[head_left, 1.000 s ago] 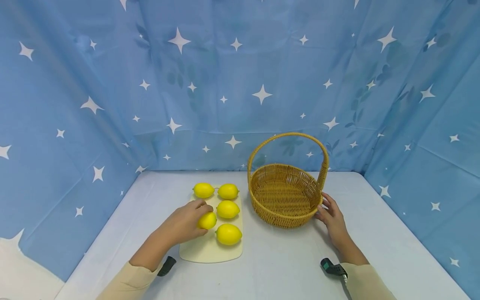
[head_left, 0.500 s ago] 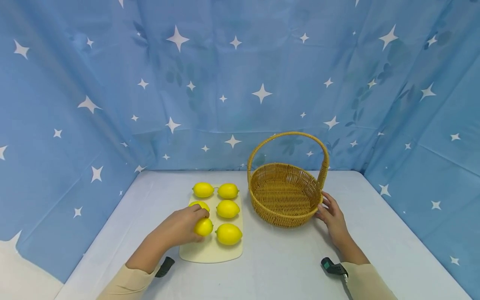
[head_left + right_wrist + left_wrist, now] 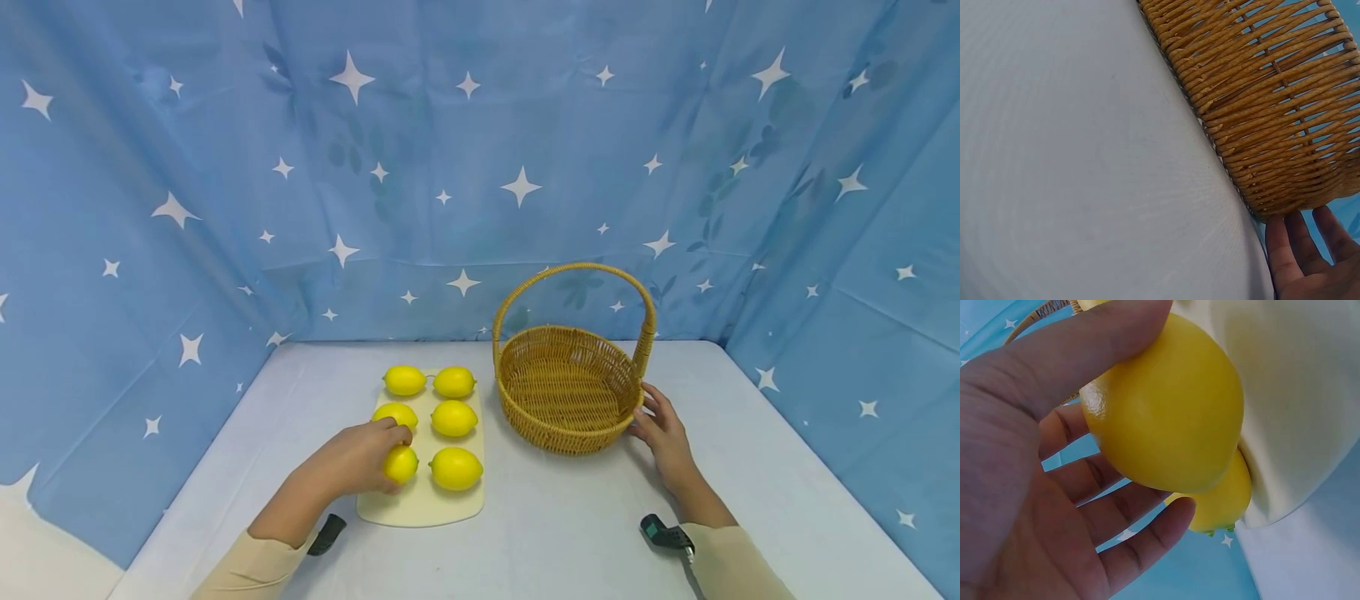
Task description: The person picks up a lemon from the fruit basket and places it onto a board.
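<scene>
In the head view my left hand (image 3: 360, 457) grips a yellow lemon (image 3: 401, 464) at the front left of a cream cutting board (image 3: 420, 504). Thumb and fingers lie on either side of that lemon in the left wrist view, and a second lemon (image 3: 1219, 497) shows behind it. Several other lemons sit on the board in two columns, among them a front right lemon (image 3: 456, 468). My right hand (image 3: 665, 443) touches the right side of a wicker basket (image 3: 567, 440). Its fingertips rest against the woven wall in the right wrist view. No lemon lies inside the basket.
A tall handle (image 3: 573, 268) arches over the basket. Everything stands on a white-covered table (image 3: 555, 525), closed in by a blue starry curtain (image 3: 465, 167). Dark devices, such as the right wrist device (image 3: 663, 535), sit by both wrists.
My left hand has moved the lemon toward the front left of the board, uncovering the middle left lemon behind it. The right hand and the basket have stayed in place.
</scene>
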A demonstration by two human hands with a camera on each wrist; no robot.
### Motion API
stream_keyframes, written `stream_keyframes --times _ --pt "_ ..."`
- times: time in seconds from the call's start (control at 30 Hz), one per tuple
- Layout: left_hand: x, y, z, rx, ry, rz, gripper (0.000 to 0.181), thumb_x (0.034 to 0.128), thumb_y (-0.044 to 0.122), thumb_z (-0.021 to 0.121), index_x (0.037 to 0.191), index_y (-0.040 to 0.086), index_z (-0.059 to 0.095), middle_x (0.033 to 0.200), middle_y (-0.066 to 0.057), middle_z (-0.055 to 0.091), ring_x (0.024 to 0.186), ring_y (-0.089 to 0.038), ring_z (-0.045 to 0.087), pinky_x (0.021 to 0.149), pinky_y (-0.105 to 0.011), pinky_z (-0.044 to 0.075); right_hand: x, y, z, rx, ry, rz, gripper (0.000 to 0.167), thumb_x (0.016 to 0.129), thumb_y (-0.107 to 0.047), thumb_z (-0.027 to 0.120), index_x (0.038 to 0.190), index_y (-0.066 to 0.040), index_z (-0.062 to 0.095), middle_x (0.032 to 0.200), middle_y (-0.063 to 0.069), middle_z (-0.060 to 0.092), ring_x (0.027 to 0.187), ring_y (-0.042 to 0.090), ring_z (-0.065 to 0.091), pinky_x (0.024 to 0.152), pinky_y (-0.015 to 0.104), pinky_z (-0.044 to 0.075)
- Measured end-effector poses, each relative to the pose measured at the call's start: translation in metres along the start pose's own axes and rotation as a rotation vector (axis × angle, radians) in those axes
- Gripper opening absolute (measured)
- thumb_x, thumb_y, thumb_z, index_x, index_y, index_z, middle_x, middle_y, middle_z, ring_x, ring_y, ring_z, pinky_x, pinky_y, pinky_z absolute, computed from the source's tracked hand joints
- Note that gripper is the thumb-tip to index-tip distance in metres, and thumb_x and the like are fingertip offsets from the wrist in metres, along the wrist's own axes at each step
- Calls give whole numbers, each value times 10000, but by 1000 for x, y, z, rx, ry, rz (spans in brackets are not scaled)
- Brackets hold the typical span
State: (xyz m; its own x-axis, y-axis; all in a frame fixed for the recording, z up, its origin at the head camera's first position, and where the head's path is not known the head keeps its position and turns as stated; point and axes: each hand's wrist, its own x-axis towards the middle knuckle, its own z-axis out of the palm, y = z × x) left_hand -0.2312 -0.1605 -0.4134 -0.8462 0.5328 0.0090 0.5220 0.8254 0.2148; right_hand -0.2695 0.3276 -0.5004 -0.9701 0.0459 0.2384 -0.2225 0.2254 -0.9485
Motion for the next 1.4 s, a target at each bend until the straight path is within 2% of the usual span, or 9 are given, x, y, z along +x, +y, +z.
stream_keyframes --times 0.23,0.43,0.73,0.93,1.13,1.4 --pt "0 -2 1 7 -18 -3 537 627 270 921 1083 218 641 1007 89 547 797 -127 521 769 -377 491 1 -2 1 9 -9 -13 584 1042 -296 467 1560 -229 207 1513 220 258 1256 225 457 867 242 514" --pt "2 -4 2 5 -43 -20 549 630 276 921 1102 215 646 1008 91 545 809 -120 527 776 -373 491 2 -3 2 6 -4 -9 582 1042 -290 466 1560 -225 208 1512 212 265 1273 282 445 861 234 514" --pt "5 -7 3 10 -40 -27 559 622 289 925 1106 217 653 1010 91 549 821 -123 531 789 -377 490 4 -11 0 12 -8 -27 588 1045 -270 463 1564 -208 195 1512 211 266 1263 262 448 859 234 515" --pt "4 -4 -2 8 -57 -9 584 628 305 922 1143 199 666 1043 75 579 868 -132 555 818 -394 494 3 -13 -2 16 -15 -36 603 1043 -255 469 1568 -185 179 1512 237 256 1240 245 471 855 243 520" --pt "3 0 -7 14 -60 1 586 640 294 917 1159 172 674 1060 61 598 903 -141 568 848 -398 494 2 -11 -3 15 -3 -7 608 1037 -297 479 1565 -205 191 1518 226 251 1237 206 465 862 229 511" --pt "-4 -1 -1 9 -60 -68 532 606 264 931 1075 204 686 959 102 565 808 -121 531 803 -390 493 -1 -3 -1 -1 -8 11 600 1036 -311 478 1562 -229 200 1510 219 270 1189 116 485 853 225 514"
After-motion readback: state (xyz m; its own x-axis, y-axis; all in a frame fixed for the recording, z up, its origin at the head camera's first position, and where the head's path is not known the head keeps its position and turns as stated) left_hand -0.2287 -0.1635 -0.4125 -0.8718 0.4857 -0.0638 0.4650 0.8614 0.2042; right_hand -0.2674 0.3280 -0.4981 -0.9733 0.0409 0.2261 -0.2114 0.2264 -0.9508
